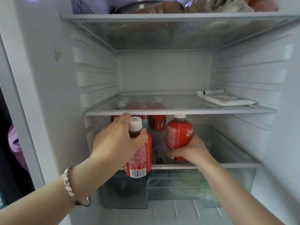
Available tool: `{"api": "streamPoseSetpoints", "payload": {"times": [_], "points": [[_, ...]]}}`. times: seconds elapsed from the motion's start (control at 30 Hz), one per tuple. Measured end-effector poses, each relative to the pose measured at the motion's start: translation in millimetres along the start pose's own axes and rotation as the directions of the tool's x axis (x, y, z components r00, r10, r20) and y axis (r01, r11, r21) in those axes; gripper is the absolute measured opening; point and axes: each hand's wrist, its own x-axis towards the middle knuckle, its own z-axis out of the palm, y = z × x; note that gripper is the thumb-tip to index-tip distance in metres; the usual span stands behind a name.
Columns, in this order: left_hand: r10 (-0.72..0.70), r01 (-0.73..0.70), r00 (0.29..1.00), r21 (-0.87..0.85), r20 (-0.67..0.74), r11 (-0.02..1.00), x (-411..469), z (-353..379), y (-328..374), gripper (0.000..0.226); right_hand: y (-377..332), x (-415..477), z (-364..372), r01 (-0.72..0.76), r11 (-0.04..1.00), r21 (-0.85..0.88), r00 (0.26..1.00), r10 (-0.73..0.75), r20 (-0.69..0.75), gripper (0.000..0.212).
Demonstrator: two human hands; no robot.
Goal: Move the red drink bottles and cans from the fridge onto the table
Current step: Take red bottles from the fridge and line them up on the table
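Note:
I look into an open fridge. My left hand [116, 140] grips a red-labelled drink bottle [140, 158] with a white cap by its neck, holding it at the front edge of the lower shelf [227, 165]. My right hand [190, 148] wraps around the base of a second red bottle [177, 133], upright on that shelf. Further back stand more red bottles [157, 122], partly hidden behind the glass shelf above and my left hand.
The middle glass shelf [178, 111] holds a flat white packet [227, 99] at the right. The top shelf carries wrapped food and a metal pot [138, 5]. A clear crisper drawer [203, 184] sits below the bottles. The fridge wall [40, 95] stands at the left.

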Motion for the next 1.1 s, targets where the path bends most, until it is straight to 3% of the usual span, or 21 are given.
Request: {"api": "streamPoseSetpoints", "payload": {"times": [0.17,0.27,0.37,0.6,0.77,0.9,1.03,1.1], "points": [[0.036,-0.04,0.997,0.063,0.066,0.997,3,-8,4,0.026,-7,-36,-9,0.101,0.981,0.165,0.992,-0.111,0.052,0.091],[0.121,-0.129,0.991,0.173,0.059,0.976,2,-12,11,0.018,-13,-41,-1,0.178,0.935,0.306,0.983,-0.18,-0.021,0.08],[0.239,-0.235,0.971,0.322,0.028,0.917,2,-9,15,0.019,-12,-51,5,0.241,0.91,0.337,0.97,-0.23,-0.073,0.075],[0.224,-0.274,0.959,0.368,0.173,0.889,6,-26,7,0.062,-2,-83,3,0.438,0.871,0.223,0.898,-0.437,-0.055,0.071],[0.174,-0.237,0.938,0.189,0.299,0.953,-12,-32,-7,0.08,-18,-91,6,0.571,0.82,0.039,0.814,-0.572,0.104,0.076],[0.158,-0.191,0.924,0.06,0.348,0.98,-21,-33,-23,0.063,-31,-89,16,0.629,0.773,-0.086,0.76,-0.587,0.279,0.074],[0.093,-0.087,0.907,-0.032,0.411,0.996,-18,-39,-32,0.041,-44,-84,23,0.587,0.81,-0.011,0.702,-0.502,0.505,0.072],[0.084,-0.083,0.919,-0.019,0.386,0.996,-18,-41,-35,0.037,-50,-75,23,0.522,0.85,0.067,0.627,-0.436,0.646,0.068]]}}
